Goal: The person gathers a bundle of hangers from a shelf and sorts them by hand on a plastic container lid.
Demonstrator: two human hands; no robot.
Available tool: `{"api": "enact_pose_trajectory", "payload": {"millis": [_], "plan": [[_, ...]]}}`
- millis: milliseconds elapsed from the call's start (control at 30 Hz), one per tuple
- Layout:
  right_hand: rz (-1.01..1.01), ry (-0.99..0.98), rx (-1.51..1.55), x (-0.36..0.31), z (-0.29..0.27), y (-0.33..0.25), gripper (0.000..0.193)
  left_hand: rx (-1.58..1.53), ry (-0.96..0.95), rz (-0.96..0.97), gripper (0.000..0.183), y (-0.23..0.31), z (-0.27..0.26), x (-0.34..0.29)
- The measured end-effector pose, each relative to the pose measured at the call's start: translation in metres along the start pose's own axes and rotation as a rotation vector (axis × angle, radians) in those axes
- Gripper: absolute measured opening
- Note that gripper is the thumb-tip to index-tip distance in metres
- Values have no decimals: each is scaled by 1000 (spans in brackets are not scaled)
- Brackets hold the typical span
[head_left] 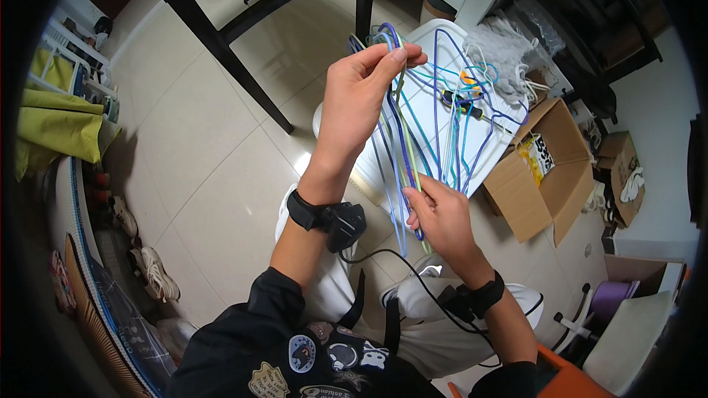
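Observation:
A bundle of thin clothes hangers (403, 141), in blue, purple and pale green, is held upright between my hands. My left hand (361, 87) pinches the bundle near its hooks, thumb and fingers closed around it. Lower down, my right hand (441, 215) grips the same bundle near its bottom end. Behind them, more hangers (459, 140) in purple, teal and white lie tangled on a white stool top (490, 153). A screwdriver with a black and yellow handle (463, 105) rests among those hangers.
Right of the stool stands an open cardboard box (522, 195) with a yellow packet inside. A black chair (243, 22) is at the far left of the stool. Shoes (156, 273) line the left side. A grey fluffy cloth (501, 51) lies at the stool's far edge.

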State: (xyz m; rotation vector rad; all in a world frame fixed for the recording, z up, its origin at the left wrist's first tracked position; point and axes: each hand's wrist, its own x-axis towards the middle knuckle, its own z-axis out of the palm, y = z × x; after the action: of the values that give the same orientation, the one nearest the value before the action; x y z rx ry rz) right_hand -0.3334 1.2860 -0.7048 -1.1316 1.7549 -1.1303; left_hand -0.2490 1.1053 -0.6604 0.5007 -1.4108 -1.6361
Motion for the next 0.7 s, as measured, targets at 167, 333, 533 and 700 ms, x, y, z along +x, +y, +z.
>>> {"api": "enact_pose_trajectory", "payload": {"millis": [167,333,533,700], "plan": [[-278,11,-326,3,-6,7,26,12,-32,-33,31,-2,5,0],[-205,82,-272,8,-26,-5,27,-9,-68,-95,30,-3,9,-3],[-266,179,-261,15,-55,-20,25,-19,-156,-182,32,-8,16,-6],[-312,196,-281,17,-62,-19,22,-54,-189,-204,32,-2,20,-8]]}}
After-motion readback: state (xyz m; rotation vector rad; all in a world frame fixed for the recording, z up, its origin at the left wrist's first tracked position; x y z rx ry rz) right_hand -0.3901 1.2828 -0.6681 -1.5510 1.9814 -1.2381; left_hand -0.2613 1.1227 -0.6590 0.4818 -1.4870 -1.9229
